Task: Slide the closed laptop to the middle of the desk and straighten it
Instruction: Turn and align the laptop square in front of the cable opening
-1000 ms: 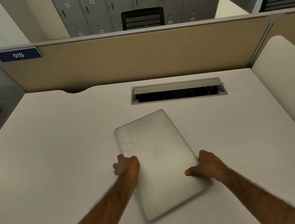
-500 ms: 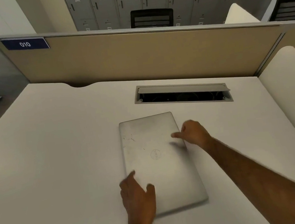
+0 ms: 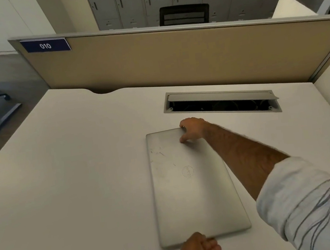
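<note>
Right hand (image 3: 193, 129) curled over the far right corner of the laptop (image 3: 189, 185), upper middle of the frame: thumb pressed flat on the lid, fingers hooked round the far edge, so pinching that corner between thumb and fingers. Left hand (image 3: 200, 249) at the bottom middle of the frame, fingers folded into a loose fist, knuckles butted against the near edge; whether any finger tucks under the edge cannot be told.

Laptop closed, lying flat on the desk (image 3: 73, 176), long sides running away from the viewer, a little right of centre frame, near edge low in the picture, far edge just short of the cable tray (image 3: 222, 103) at upper right of centre. Left long side looking close to parallel with the view; right side splaying out, probably lens effect rather than real skew.

Judged as the straightening step, with the slide nearly done. To do it well:
- Keep both hands at opposite ends, as now, for fine turning.
- Push lightly with the near fist, steer with the far pinch; small nudges only.
- Keep the base flat on the desk, no lifting of a corner, to spare the scuffed lid and the underside.
- Square the far edge against the long front edge of the tray or the partition (image 3: 173, 58) across the top.
- Stop short of the open tray slot.
- Ease pressure off before letting go, so nothing twists.
</note>
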`<state>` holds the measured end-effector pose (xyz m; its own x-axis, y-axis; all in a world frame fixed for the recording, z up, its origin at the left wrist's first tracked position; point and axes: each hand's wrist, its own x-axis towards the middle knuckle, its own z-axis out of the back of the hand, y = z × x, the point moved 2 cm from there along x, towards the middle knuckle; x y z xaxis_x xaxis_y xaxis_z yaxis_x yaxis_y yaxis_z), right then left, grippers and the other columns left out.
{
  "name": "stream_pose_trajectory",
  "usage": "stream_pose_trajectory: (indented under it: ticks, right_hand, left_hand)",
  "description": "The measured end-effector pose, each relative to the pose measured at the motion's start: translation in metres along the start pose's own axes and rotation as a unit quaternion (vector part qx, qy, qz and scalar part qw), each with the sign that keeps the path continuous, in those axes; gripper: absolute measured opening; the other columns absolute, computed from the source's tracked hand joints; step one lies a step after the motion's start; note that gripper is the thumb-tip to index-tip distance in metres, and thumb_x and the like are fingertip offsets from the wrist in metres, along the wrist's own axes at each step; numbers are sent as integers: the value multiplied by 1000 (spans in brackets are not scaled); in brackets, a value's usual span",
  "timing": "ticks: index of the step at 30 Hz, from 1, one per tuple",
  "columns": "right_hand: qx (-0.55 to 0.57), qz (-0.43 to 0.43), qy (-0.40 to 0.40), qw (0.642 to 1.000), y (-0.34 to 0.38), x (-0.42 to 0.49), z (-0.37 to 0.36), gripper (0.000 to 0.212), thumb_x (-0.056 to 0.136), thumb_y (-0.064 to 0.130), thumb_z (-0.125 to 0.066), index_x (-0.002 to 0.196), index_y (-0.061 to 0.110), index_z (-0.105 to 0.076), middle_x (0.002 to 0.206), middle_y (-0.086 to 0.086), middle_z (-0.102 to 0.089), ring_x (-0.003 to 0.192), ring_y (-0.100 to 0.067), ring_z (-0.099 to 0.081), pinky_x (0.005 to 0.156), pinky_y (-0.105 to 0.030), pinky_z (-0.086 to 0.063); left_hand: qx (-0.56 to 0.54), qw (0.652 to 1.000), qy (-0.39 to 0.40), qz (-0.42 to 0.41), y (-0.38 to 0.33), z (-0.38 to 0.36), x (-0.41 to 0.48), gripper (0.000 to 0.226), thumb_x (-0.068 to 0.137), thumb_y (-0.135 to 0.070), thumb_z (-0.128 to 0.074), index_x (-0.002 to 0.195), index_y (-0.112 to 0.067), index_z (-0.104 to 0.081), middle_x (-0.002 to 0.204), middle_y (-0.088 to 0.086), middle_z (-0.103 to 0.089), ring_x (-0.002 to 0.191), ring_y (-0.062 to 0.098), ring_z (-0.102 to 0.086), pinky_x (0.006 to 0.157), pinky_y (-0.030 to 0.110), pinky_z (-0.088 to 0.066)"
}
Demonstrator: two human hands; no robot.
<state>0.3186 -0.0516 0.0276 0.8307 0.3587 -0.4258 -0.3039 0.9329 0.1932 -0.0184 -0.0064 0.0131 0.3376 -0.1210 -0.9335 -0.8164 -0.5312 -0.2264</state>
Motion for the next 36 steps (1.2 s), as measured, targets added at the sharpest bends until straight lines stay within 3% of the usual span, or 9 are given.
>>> stream_pose_trajectory:
  ticks: [2,5,8,11,16,27,30,33,36]
  right_hand:
    - [6,1,-1,1000,1,3,-2,66,87,48,-74,140,14,-54,144,-7,-57,131,-29,-54,110,-44,-40]
    - [10,-4,-8,1000,-2,7,-5,64,86,48,-73,138,15,-55,142,-6,-57,130,-28,-54,110,-46,-37]
    - [6,-6,-17,1000,-5,8,-10,63,86,49,-73,136,16,-56,141,-5,-57,130,-28,-54,109,-48,-35]
    - [11,-16,-19,1000,-15,4,-13,61,84,49,-74,132,16,-57,138,-5,-58,129,-28,-54,108,-48,-35]
    - [35,-60,-30,997,-41,-2,-3,63,82,51,-76,130,14,-57,135,-7,-60,126,-29,-56,104,-46,-39]
    - [84,-134,-47,986,-93,-31,-13,65,77,54,-80,121,10,-59,125,-12,-64,116,-31,-60,102,-49,-51]
    - [99,-157,-58,981,-106,-44,-21,64,76,56,-79,116,9,-60,123,-12,-65,112,-31,-61,98,-46,-53]
    - [113,-172,-70,976,-116,-56,-27,57,75,56,-80,100,12,-56,117,-13,-66,97,-27,-59,81,-36,-49]
    - [134,-185,-86,970,-117,-66,-37,56,75,53,-82,101,9,-59,115,-14,-68,99,-30,-62,75,-33,-44]
  left_hand:
    - [3,1000,-9,2,-2,2,2,28,102,-2,-38,108,19,-56,114,30,-57,108,41,-54,100,52,-43]
    - [1,1000,-13,-2,-10,4,2,28,101,2,-36,86,17,-54,111,31,-58,112,42,-51,108,53,-39]
    - [-36,999,-3,6,-6,0,3,28,99,5,-36,78,13,-52,91,27,-62,107,42,-53,92,52,-46]
    - [-28,999,-23,4,-1,3,4,27,98,4,-38,76,10,-52,87,27,-62,96,41,-57,72,44,-49]
    - [0,999,-28,-30,-19,11,2,21,97,1,-42,84,8,-57,89,25,-63,83,38,-60,76,42,-53]
    - [116,978,-132,-115,-50,43,15,27,100,-20,-48,99,3,-62,84,25,-68,71,33,-66,56,31,-58]
    - [135,953,-206,-176,-69,58,24,24,99,-17,-49,89,2,-59,76,23,-63,58,28,-60,48,27,-53]
    - [183,915,-265,-244,-101,73,30,24,97,-14,-50,84,3,-60,71,21,-64,57,28,-60,55,34,-56]
    - [245,882,-305,-263,-126,80,32,25,93,-12,-50,100,7,-63,88,25,-70,68,33,-66,61,36,-56]
